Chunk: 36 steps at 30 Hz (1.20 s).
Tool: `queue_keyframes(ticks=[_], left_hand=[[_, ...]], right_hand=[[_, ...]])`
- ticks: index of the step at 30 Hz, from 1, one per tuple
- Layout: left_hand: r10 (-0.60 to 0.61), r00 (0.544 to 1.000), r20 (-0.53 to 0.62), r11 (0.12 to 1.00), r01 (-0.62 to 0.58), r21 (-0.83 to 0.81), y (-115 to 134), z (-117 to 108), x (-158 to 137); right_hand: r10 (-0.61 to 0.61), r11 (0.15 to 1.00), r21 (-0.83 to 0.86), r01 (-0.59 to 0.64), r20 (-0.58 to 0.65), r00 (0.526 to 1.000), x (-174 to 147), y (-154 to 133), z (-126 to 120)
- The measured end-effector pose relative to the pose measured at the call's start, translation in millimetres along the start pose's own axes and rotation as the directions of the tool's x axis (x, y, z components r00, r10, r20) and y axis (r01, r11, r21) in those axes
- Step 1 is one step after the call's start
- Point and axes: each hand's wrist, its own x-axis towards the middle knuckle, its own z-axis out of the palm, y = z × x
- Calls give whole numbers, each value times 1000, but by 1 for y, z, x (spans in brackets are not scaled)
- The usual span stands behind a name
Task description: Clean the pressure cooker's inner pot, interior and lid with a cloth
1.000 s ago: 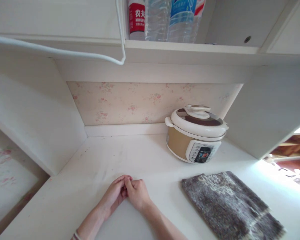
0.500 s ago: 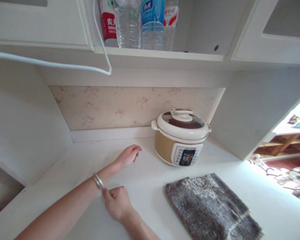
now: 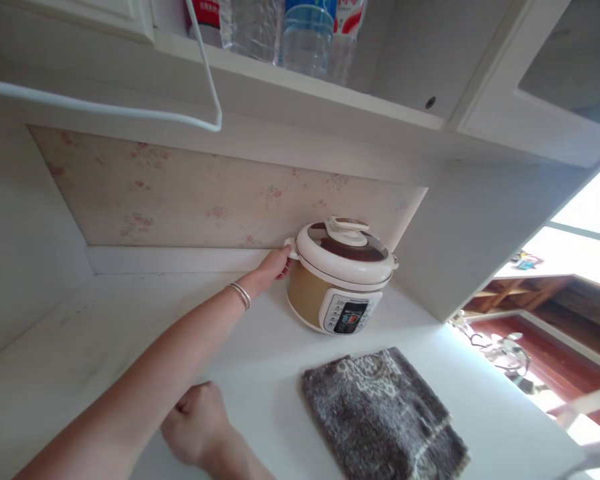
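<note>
A beige and gold electric pressure cooker [image 3: 343,280] stands on the white counter near the back wall, its lid on. My left hand [image 3: 276,263] reaches out with a silver bracelet [image 3: 242,295] on the wrist and grips the cooker's left side handle [image 3: 291,248]. Its thumb lies on top of the handle and the fingers curl below. Lower down, my right hand [image 3: 197,421] is a closed fist beside my left forearm, which partly covers its fingers. No object shows in that fist. A folded grey patterned cloth [image 3: 380,413] lies in front of the cooker.
Above the counter [image 3: 260,380] runs an open cabinet shelf [image 3: 290,87] with several plastic bottles [image 3: 307,40]. A white cable [image 3: 130,113] hangs across the upper left. Side panels [image 3: 460,233] bound the nook. Beyond the right one are wooden shelves [image 3: 545,293].
My left hand has moved forward and right from over the counter onto the cooker's handle. My right hand has come away from the bracelet, lower and leftward. The view has tilted.
</note>
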Motion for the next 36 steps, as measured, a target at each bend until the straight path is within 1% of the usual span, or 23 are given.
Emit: queue_keyframes(ticks=[3, 6, 9, 11, 14, 17, 22, 28, 32, 36], left_hand=[[24, 999, 36, 999, -23, -44, -3, -1, -1], [48, 998, 51, 997, -45, -67, -5, -3, -7], [51, 998, 46, 997, -47, -65, -6, -14, -16], [46, 998, 40, 998, -44, -53, -6, -26, -21], [42, 999, 21, 999, -41, -32, -6, -48, -25], [43, 999, -25, 999, -44, -27, -7, -72, -29], [36, 994, -101, 999, -39, -24, -9, -119, -41], [-4, 971, -238, 998, -10, -57, -11, -178, -64], [-5, 960, -280, 998, -12, -58, -15, -215, -82], [-38, 938, -343, 999, 23, -49, -13, -247, -101]], right_hand=[[31, 999, 28, -31, -3, 1000, -1, 1, -1], [98, 986, 132, -98, 5, 995, -2, 4, -3], [148, 954, 262, -146, 11, 989, -2, 8, -6], [160, 941, 297, -160, 25, 987, -1, 8, -9], [175, 939, 295, -177, 35, 984, -2, 6, -12], [183, 942, 281, -184, 29, 983, -4, 4, -13], [178, 945, 271, -181, 37, 983, -7, 4, -12], [155, 957, 247, -153, 9, 988, -9, 3, -10], [126, 964, 235, -122, -3, 992, -11, 3, -8], [120, 965, 235, -117, 3, 993, -13, 2, -8]])
